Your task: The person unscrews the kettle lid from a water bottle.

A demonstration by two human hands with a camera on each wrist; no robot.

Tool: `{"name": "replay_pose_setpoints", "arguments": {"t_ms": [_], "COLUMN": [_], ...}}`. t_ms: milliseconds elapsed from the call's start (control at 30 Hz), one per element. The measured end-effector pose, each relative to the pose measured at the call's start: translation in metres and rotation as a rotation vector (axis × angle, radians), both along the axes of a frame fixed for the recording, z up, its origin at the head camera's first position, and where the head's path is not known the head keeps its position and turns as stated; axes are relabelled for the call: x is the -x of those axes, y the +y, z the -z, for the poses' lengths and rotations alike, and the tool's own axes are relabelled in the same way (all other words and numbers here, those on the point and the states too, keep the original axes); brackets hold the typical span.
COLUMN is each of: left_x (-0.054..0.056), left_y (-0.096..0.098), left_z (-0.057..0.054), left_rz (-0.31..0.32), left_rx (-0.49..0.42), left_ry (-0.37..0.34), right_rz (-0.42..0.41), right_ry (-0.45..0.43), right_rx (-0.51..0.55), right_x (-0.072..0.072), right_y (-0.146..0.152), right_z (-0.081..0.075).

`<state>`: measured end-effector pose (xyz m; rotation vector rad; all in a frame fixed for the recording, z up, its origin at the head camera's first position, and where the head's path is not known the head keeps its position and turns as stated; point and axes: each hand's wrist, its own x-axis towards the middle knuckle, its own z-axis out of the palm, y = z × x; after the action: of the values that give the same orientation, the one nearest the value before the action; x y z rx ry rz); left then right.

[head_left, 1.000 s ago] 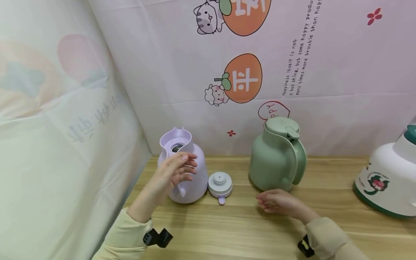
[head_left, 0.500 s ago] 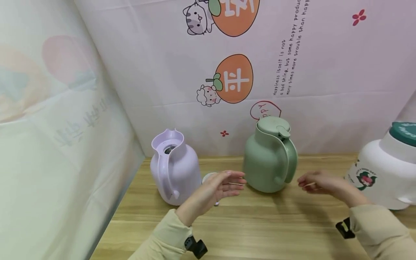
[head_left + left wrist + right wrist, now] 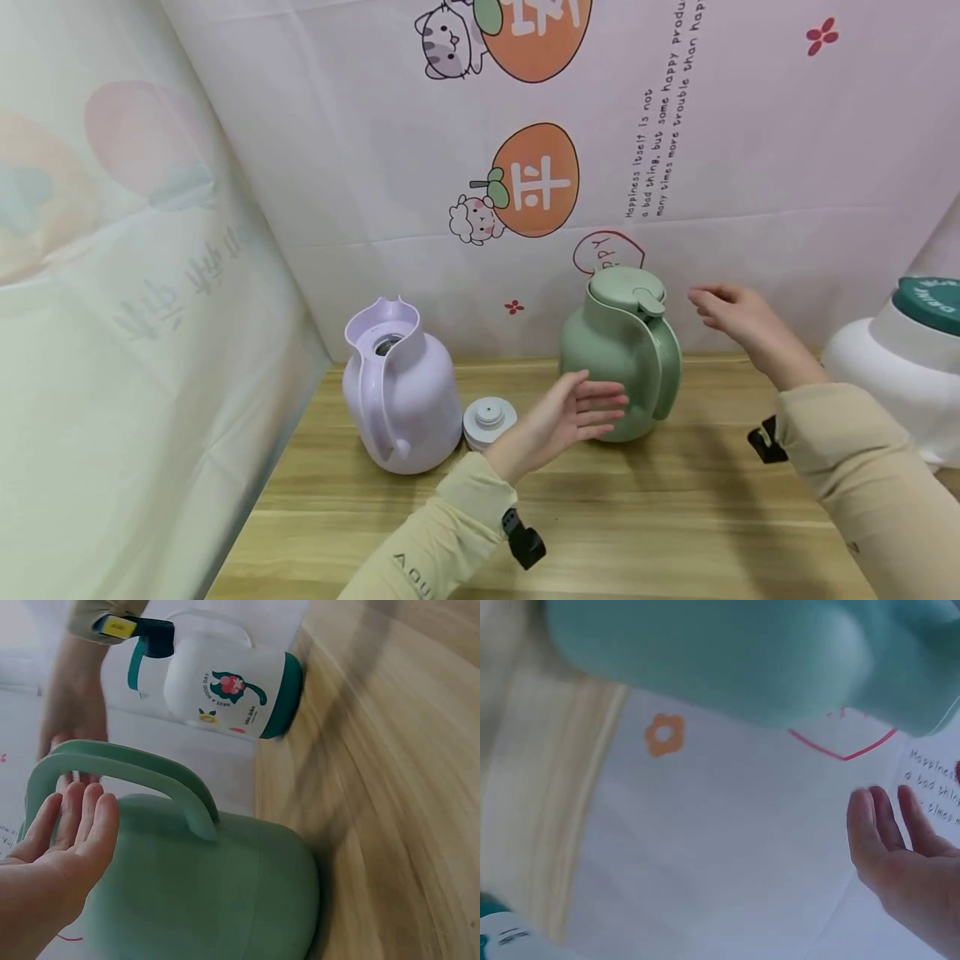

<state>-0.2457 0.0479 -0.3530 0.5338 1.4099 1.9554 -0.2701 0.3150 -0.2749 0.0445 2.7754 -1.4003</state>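
A green thermos jug with its lid on stands near the back wall, its handle toward the front right. My left hand is in front of its body, fingers extended, holding nothing. In the left wrist view that hand appears beside the jug's handle. My right hand hovers to the right of the lid at about its height, fingers slightly bent around nothing; the right wrist view shows a gap between the hand and the green jug.
A lilac thermos jug, its top uncovered, stands at left. Beside it a round stopper lies on the wooden table. A white jug with a dark green lid is at far right. A printed cloth hangs behind.
My left hand has moved right, from the lilac jug to the front of the green jug. My right hand has moved right and then up beside the green jug's lid. The view has shifted slightly right.
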Motion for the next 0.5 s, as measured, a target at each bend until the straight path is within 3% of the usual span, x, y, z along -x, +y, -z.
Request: {"name": "replay_pose_setpoints", "arguments": {"t_ms": [200, 500], "left_x": [0.011, 0.012], "left_y": [0.025, 0.052], "left_z": [-0.003, -0.008], "left_rz": [-0.044, -0.020], "left_rx": [0.001, 0.011], "left_ry": [0.017, -0.005], "right_rz": [0.003, -0.085], "right_ry": [0.029, 0.011], "right_rx": [-0.039, -0.068], "right_x": [0.015, 0.028], "right_y": [-0.026, -0.044], "right_z": [-0.014, -0.019]}}
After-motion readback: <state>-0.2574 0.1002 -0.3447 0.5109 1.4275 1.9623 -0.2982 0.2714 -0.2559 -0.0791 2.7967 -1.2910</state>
